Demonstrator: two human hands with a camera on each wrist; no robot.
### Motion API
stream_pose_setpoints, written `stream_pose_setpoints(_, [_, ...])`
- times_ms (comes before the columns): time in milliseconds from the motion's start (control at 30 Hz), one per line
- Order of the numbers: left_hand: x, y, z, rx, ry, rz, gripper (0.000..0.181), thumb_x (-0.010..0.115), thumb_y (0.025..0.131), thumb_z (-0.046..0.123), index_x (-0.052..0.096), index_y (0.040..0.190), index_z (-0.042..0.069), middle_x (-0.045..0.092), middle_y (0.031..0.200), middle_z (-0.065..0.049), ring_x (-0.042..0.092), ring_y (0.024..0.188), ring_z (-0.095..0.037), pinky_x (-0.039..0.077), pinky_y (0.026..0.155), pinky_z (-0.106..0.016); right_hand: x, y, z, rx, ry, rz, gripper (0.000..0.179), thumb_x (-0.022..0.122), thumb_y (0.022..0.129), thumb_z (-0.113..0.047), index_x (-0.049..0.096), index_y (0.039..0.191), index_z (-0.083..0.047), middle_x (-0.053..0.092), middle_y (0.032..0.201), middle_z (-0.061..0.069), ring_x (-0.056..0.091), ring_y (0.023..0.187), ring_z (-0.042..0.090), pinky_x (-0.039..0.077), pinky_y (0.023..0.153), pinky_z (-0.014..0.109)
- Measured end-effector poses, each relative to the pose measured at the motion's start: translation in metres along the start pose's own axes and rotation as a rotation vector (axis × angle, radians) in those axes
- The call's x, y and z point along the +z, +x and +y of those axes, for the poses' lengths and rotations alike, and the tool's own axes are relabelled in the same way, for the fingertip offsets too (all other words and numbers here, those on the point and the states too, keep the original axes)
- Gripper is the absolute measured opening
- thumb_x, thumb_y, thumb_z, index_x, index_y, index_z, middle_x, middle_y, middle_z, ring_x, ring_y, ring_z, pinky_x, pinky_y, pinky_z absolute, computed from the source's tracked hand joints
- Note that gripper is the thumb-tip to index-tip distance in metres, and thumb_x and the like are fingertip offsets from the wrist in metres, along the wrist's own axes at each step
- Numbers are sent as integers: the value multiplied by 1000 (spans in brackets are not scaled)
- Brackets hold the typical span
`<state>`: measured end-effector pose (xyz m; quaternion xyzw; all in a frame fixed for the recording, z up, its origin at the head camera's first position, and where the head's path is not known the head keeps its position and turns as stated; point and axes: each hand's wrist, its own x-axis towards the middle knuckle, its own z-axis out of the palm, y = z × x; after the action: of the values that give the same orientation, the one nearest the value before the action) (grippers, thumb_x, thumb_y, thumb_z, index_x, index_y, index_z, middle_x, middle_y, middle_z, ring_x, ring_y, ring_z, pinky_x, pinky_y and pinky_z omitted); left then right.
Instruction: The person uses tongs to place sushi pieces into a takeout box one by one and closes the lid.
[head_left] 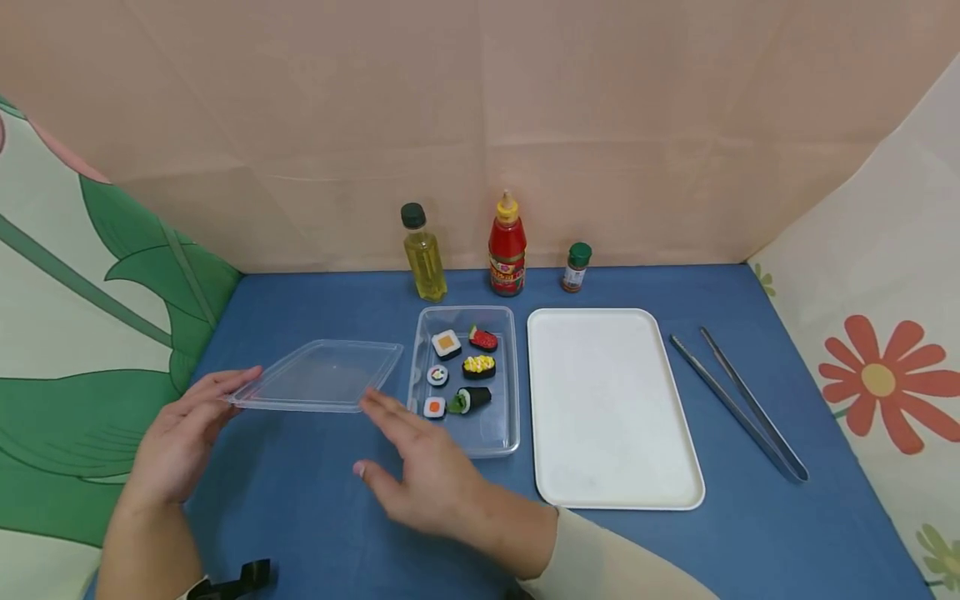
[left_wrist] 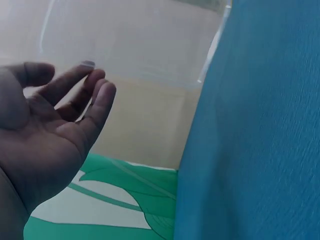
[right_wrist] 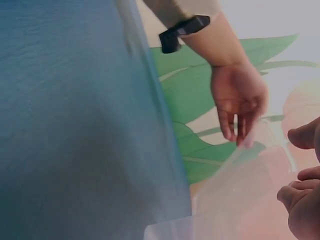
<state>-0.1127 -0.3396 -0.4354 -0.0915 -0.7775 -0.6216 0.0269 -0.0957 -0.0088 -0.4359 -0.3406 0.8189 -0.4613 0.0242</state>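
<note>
In the head view a clear plastic lid is held tilted above the cloth, left of a clear plastic container. My left hand pinches its left edge between thumb and fingers; the left wrist view shows this hand from the palm side. At the lid's near right corner is my right hand, fingers extended and thumb spread apart; whether its fingertips touch the lid is unclear. Inside the container lie several sushi pieces, among them a yellow-topped one and a dark hand roll.
A white tray lies right of the container, with metal tongs beyond it. Along the back stand an oil bottle, a red sauce bottle and a small green-capped jar. Blue cloth covers the table.
</note>
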Motion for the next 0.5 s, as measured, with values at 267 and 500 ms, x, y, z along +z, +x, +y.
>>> stream_pose_setpoints(267, [17, 5, 5, -55, 455, 175, 35, 71, 98, 2, 71, 133, 3, 63, 121, 16, 61, 102, 6, 50, 79, -7, -15, 0, -3, -19, 30, 89, 66, 70, 101, -24, 41, 160, -10, 35, 166, -3, 39, 148, 11, 40, 115, 37])
stream_pose_setpoints(500, [29, 13, 14, 132, 428, 325, 26, 74, 88, -14, 78, 112, -5, 69, 105, 15, 68, 86, 5, 51, 76, -8, -29, 2, -1, -77, 107, 194, 67, 75, 97, -15, 46, 157, -6, 40, 163, -3, 40, 147, 11, 42, 112, 32])
